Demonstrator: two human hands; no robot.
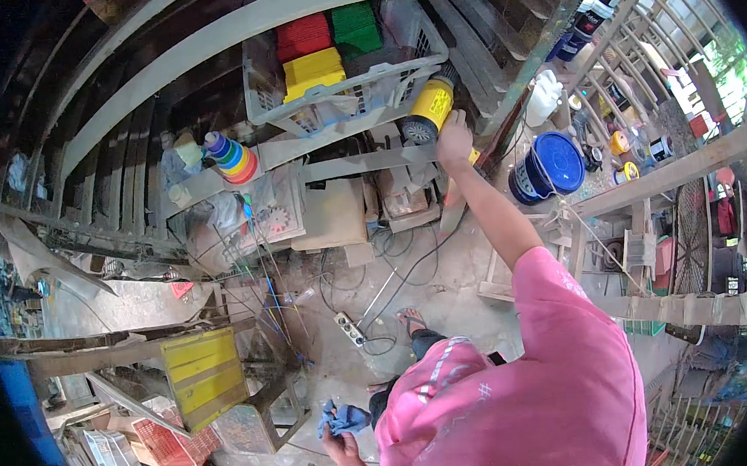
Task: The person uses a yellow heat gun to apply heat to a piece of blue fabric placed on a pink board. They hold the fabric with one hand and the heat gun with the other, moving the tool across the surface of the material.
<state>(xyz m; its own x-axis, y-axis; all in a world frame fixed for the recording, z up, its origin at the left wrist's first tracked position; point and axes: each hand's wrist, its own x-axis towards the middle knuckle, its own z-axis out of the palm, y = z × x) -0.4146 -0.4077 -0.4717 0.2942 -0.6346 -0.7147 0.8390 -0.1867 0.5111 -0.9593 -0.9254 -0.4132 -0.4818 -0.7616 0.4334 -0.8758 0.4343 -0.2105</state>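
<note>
My left hand (pixel 345 450), low in the view, is closed on a crumpled blue cloth (pixel 344 418). Reaching up to the shelf edge, my right hand (pixel 454 143) has its fingers curled beside a yellow cylinder with black ends (pixel 432 103). What those fingers grip is hidden, and whether they touch the cylinder I cannot tell. A small yellow patch shows by my right wrist. Just left of the cylinder, a white plastic basket (pixel 296 117) holds red, yellow and green stacks. A rainbow stack of rings (pixel 232 159) stands farther left on the shelf.
A lidded blue bucket (pixel 551 167) stands right of my right arm. On the floor lie a power strip (pixel 349 328) and loose cables. A yellow slatted board (pixel 203 375) and a red crate (pixel 164 440) are at the left. Wooden rails (pixel 690 178) cross the right side.
</note>
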